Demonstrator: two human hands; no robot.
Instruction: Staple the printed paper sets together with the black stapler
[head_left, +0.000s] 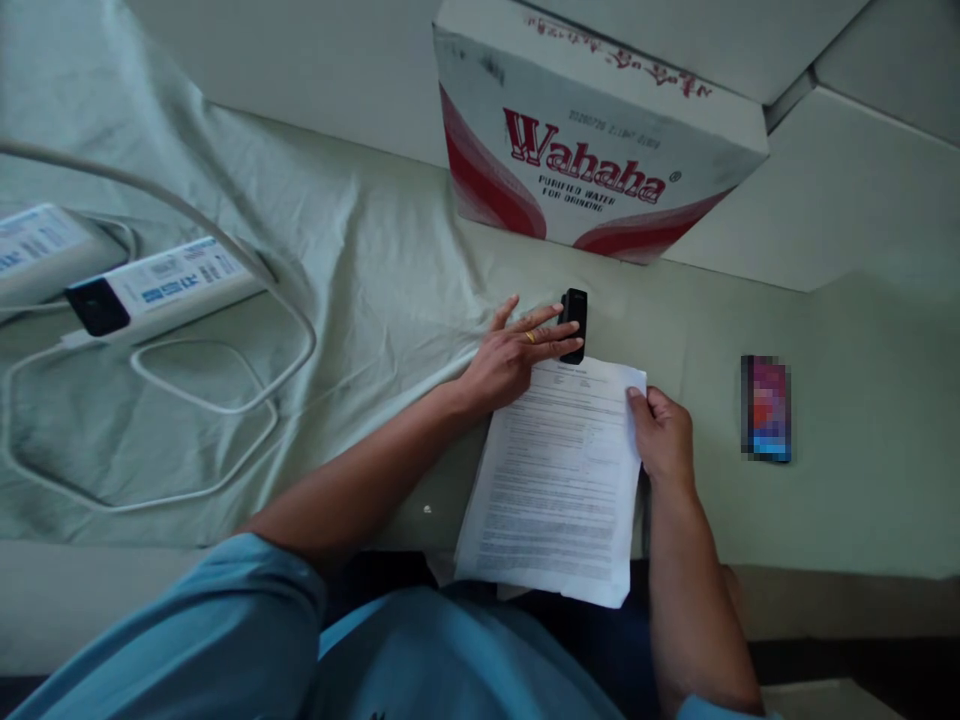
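Left hand (517,352) lies flat and unclenched on the tabletop (862,500), fingers spread, with the fingertips resting against a small black device (575,322) that stands just past the top edge of the papers; it grips nothing, and seems only to steady or nudge that device. Right hand (664,440) pinches the right edge of the papers (559,480), thumb on top and fingers curled beneath, which likely keeps the sheets from sliding, since their lower end overhangs the tabletop's near edge above the person's lap. Taking things from largest down: a pale green cloth (360,260) covers the left part of the tabletop in loose folds, its wrinkles reaching as far as the left wrist. At 12 o'clock from the hands a white-and-red carton (592,140) marked as drinking water stands against the wall, well clear of the papers. The papers, printed sheets stacked together, sit between the two hands, slightly tilted, the top edge touching or nearly touching the device. At 9 to 10 o'clock two long white boxes (157,285) lie on the cloth with a white cable (225,400) looped around and beside them. At 3 o'clock a phone (766,408) lies flat, apart from the right hand. A ring (530,337) shows on one left finger.
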